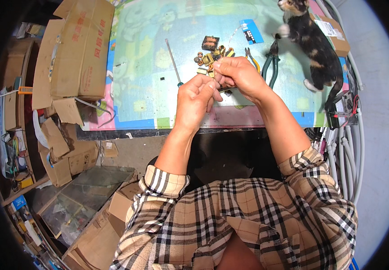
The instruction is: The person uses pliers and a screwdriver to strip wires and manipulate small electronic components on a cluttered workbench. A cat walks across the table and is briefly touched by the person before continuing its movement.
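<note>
My left hand (pixel 196 98) and my right hand (pixel 243 77) meet above the near part of the table, fingertips pinched close together. Whatever sits between them is too small and covered to make out. Just beyond the fingers lies a pile of small electronic parts (pixel 208 59), copper-wound coils among them. A dark block-shaped coil, like a transformer (pixel 210 43), rests at the pile's far side. To the left is a screwdriver (pixel 173 60) with a long shaft. Right of my right hand lie yellow-handled cutters (pixel 253 60) and larger green-handled pliers (pixel 272 63).
A black, white and orange cat (pixel 317 47) stands on the table's right side, a paw by the pliers. A blue card (pixel 251 31) lies beyond the parts. A big cardboard box (pixel 79 49) occupies the left edge; a meter-like device with red leads (pixel 345 105) is at right.
</note>
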Action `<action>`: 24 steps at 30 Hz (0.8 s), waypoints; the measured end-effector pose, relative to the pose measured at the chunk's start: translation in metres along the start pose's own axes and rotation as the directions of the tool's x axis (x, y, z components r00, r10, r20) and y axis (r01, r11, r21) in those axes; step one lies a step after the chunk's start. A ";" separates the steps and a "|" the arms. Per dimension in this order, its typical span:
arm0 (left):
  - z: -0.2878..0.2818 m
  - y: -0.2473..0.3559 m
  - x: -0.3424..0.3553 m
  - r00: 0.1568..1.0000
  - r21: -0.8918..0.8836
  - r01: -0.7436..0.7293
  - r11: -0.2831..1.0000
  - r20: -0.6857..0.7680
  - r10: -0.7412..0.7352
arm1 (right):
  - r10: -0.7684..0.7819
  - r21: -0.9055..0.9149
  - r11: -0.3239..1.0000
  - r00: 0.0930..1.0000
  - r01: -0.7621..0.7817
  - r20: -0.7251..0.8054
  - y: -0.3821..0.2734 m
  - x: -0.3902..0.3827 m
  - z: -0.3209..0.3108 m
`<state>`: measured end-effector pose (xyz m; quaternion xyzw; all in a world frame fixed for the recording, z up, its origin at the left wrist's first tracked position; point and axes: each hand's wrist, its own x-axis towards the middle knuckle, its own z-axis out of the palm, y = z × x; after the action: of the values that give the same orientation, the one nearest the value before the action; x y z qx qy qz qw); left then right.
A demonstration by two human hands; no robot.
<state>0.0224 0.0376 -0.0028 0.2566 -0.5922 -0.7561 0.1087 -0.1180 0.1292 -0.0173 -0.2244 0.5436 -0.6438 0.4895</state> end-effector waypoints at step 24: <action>0.007 -0.009 -0.001 0.887 0.702 -0.221 0.677 -0.143 0.438 | -0.262 -0.418 0.899 0.927 0.133 -0.269 0.007 -0.004 0.017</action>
<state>0.0205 0.0465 -0.0097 0.2772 -0.8359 -0.4120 0.2341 -0.0993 0.1249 -0.0175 -0.2657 0.7072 -0.5961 0.2717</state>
